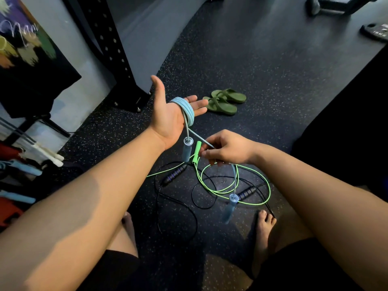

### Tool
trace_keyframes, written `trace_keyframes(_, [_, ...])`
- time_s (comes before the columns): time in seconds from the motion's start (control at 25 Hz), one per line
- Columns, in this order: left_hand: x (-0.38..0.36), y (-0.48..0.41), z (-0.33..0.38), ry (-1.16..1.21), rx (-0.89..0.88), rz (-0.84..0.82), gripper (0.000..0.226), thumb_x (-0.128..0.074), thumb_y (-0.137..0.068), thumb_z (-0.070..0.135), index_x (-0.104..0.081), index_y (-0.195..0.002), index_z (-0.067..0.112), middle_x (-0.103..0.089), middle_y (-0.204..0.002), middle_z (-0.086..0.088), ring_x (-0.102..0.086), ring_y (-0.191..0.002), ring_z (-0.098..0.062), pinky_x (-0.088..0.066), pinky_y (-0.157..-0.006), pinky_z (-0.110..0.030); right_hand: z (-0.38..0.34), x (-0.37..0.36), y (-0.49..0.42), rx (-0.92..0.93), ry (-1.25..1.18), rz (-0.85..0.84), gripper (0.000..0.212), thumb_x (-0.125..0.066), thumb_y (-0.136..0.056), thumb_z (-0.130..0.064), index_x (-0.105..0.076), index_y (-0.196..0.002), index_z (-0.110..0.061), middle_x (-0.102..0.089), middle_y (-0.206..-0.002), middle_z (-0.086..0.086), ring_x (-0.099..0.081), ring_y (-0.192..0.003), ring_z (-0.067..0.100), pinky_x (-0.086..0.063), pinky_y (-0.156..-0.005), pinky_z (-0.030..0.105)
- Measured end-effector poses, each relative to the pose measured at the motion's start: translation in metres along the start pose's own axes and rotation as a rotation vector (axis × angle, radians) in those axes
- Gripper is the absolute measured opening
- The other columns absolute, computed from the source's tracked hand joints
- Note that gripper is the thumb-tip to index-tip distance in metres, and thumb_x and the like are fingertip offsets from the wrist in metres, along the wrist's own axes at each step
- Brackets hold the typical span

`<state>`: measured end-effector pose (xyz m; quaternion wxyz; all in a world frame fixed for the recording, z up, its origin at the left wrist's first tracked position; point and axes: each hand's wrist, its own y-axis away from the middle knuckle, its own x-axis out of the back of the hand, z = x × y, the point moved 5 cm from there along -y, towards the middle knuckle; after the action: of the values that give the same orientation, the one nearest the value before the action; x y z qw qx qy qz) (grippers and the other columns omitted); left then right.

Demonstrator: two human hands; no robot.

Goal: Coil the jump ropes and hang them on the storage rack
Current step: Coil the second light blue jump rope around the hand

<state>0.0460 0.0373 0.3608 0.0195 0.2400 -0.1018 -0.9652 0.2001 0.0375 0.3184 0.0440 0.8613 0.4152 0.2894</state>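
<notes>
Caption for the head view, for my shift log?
Light-blue jump rope coiled around the open left hand; right hand pinches its free strand above a green jump rope.

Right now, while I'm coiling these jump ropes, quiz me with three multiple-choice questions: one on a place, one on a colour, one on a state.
1. Where is the blue rope coiled?
A. round the left hand
B. over a shoulder
C. round an ankle

2. What colour are the sandals?
A. red
B. green
C. white

3. What is the right hand doing?
A. lying flat and open
B. pinching the blue rope
C. making an empty fist

Answers:
1 A: the loops wrap the open palm and fingers.
2 B: both are dull green.
3 B: the fingertips close on the strand leading from the coil.
</notes>
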Motion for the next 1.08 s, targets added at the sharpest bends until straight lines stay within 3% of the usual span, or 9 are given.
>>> trace_keyframes(0.16, [0.008,-0.008,-0.010,-0.347,0.003,0.110,0.107,0.008,-0.091,0.077,-0.053,-0.132,0.000,-0.077,-0.110,-0.018,-0.072,-0.112,-0.026,-0.034,-0.115,-0.043,-0.013,0.019,0.006,0.081,0.321,0.158,0.023,-0.068,-0.092,-0.034,-0.072,-0.081,-0.014,-0.070,-0.065,0.004,-0.052,-0.048,0.002,-0.043,-0.048,0.022])
trace_keyframes(0.28, [0.014,-0.015,-0.019,-0.490,0.071,0.110,0.117,0.007,-0.083,0.084,-0.053,-0.136,-0.001,-0.078,-0.102,-0.018,-0.074,-0.103,-0.027,-0.041,-0.109,-0.039,-0.018,0.025,0.007,0.167,0.434,0.269,0.025,-0.068,-0.092,-0.036,-0.073,-0.081,-0.014,-0.066,-0.065,0.004,-0.053,-0.057,0.011,-0.040,-0.055,0.030])
trace_keyframes(0.48, [0.005,-0.006,-0.041,-0.805,0.378,-0.188,0.139,0.018,-0.074,0.089,-0.068,-0.112,-0.013,-0.074,-0.103,-0.028,-0.071,-0.107,-0.040,-0.042,-0.108,-0.035,-0.018,0.037,0.011,0.299,0.255,0.372,0.016,-0.076,-0.088,-0.033,-0.077,-0.092,-0.018,-0.077,-0.084,-0.005,-0.072,-0.077,0.009,-0.056,-0.072,0.028])
trace_keyframes(0.56, [0.000,0.003,-0.046,-0.863,0.482,-0.326,0.142,0.018,-0.069,0.093,-0.069,-0.104,-0.013,-0.074,-0.096,-0.030,-0.073,-0.101,-0.041,-0.036,-0.112,-0.040,-0.015,0.037,0.011,0.304,0.170,0.359,0.017,-0.080,-0.084,-0.030,-0.077,-0.092,-0.015,-0.077,-0.085,-0.004,-0.073,-0.079,0.007,-0.058,-0.076,0.028])
trace_keyframes(0.68, [-0.007,0.014,-0.045,-0.746,0.568,-0.431,0.130,0.013,-0.066,0.096,-0.066,-0.085,-0.005,-0.069,-0.072,-0.024,-0.073,-0.083,-0.043,-0.045,-0.108,-0.049,-0.010,0.035,0.008,0.289,0.074,0.335,0.028,-0.080,-0.080,-0.039,-0.075,-0.087,-0.013,-0.074,-0.079,0.002,-0.065,-0.070,0.010,-0.053,-0.071,0.033])
trace_keyframes(0.76, [-0.013,0.018,-0.039,-0.614,0.584,-0.487,0.124,0.014,-0.065,0.097,-0.062,-0.078,-0.001,-0.063,-0.059,-0.017,-0.069,-0.072,-0.039,-0.052,-0.096,-0.046,-0.005,0.033,0.005,0.258,-0.002,0.313,0.040,-0.073,-0.082,-0.049,-0.070,-0.085,-0.010,-0.066,-0.070,0.011,-0.054,-0.063,0.015,-0.046,-0.060,0.037])
trace_keyframes(0.88, [-0.018,0.023,-0.028,-0.415,0.544,-0.545,0.123,0.016,-0.061,0.098,-0.060,-0.072,0.002,-0.054,-0.048,-0.010,-0.064,-0.062,-0.032,-0.056,-0.084,-0.040,0.002,0.030,0.004,0.185,-0.039,0.294,0.051,-0.055,-0.089,-0.055,-0.063,-0.081,-0.006,-0.059,-0.064,0.004,-0.050,-0.059,0.011,-0.041,-0.060,0.032])
trace_keyframes(1.0, [-0.018,0.024,-0.015,-0.255,0.439,-0.512,0.120,0.016,-0.059,0.099,-0.056,-0.069,0.005,-0.049,-0.047,-0.006,-0.060,-0.061,-0.029,-0.048,-0.089,-0.040,0.010,0.023,0.002,0.118,-0.076,0.236,0.057,-0.043,-0.096,-0.061,-0.065,-0.082,-0.010,-0.063,-0.068,0.006,-0.055,-0.064,0.014,-0.044,-0.067,0.036])
trace_keyframes(1.08, [-0.016,0.022,-0.007,-0.153,0.382,-0.449,0.119,0.015,-0.059,0.100,-0.056,-0.070,0.005,-0.047,-0.048,-0.004,-0.056,-0.058,-0.027,-0.043,-0.095,-0.041,0.014,0.019,0.000,0.108,-0.116,0.195,0.051,-0.044,-0.103,-0.049,-0.065,-0.087,-0.005,-0.067,-0.075,0.011,-0.060,-0.070,0.020,-0.047,-0.072,0.039])
